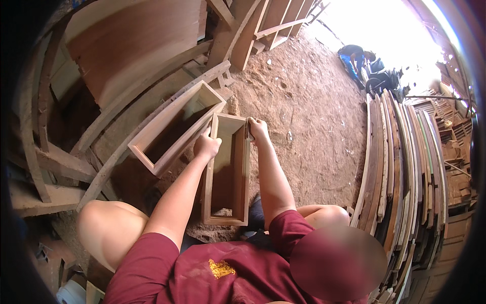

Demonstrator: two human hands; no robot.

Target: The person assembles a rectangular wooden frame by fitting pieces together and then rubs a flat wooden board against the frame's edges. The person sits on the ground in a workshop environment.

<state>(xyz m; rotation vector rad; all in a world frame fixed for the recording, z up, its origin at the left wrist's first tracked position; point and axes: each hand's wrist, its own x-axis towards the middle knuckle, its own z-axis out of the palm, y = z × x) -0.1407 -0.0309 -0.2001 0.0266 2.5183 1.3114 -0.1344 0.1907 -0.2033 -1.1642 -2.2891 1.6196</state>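
Observation:
A long rectangular wooden box frame (pixel 243 177) stands on the ground between my knees, its open side up. My left hand (pixel 206 145) is closed over its left rim near the far end. At the far right corner, my right hand (pixel 258 130) has its fingers bent round the edge, the thumb side uppermost. A small dark strip shows beside those fingers; I cannot make out what it is. A second, similar wooden box frame (pixel 172 161) lies slanted just to the left, its far corner close to my left hand.
Wooden beams and a leaning brown panel (pixel 134 45) fill the left side. A tall stack of long boards (pixel 400 167) stands at the right. Bare dirt floor (pixel 314 137) stretches ahead. Far off, a person (pixel 353 58) bends beside a motorbike (pixel 382 81). Wooden frames (pixel 278 23) lean at the back.

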